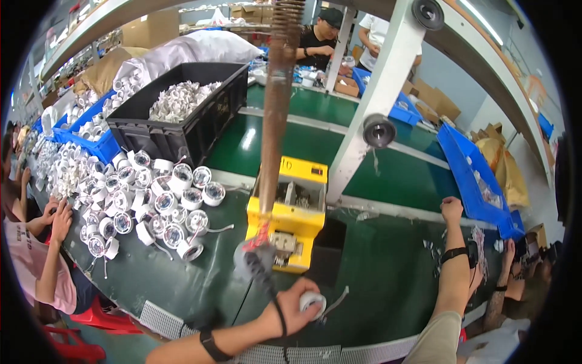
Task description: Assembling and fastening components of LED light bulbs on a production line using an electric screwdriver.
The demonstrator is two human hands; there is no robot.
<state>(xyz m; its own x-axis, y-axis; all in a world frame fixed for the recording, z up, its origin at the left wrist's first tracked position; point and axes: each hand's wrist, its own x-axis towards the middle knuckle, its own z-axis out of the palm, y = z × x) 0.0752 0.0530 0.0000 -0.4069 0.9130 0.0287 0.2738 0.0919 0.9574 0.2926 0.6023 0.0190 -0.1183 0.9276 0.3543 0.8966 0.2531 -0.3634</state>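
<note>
My left hand point(292, 308), low in the middle, is closed around a white round housing point(311, 301) with a short wire trailing to its right. Stretched out to the right, my right hand point(451, 209) is curled closed above the dark green table, near a long blue bin point(473, 176). Whether anything is inside its fingers is hidden. Ahead of my left hand stands a yellow box-shaped machine point(291, 224) with metal parts in its top. A grey power socket with a cable point(253, 261) hangs before it. Several similar white housings point(173, 235) with wires are heaped to the left.
A black crate point(206, 130) of small white parts and a blue bin point(100, 145) stand behind the heap. A brown rod point(277, 121) hangs down centrally. A white post point(376, 91) rises on the right. Other people's hands point(60, 221) work at the left.
</note>
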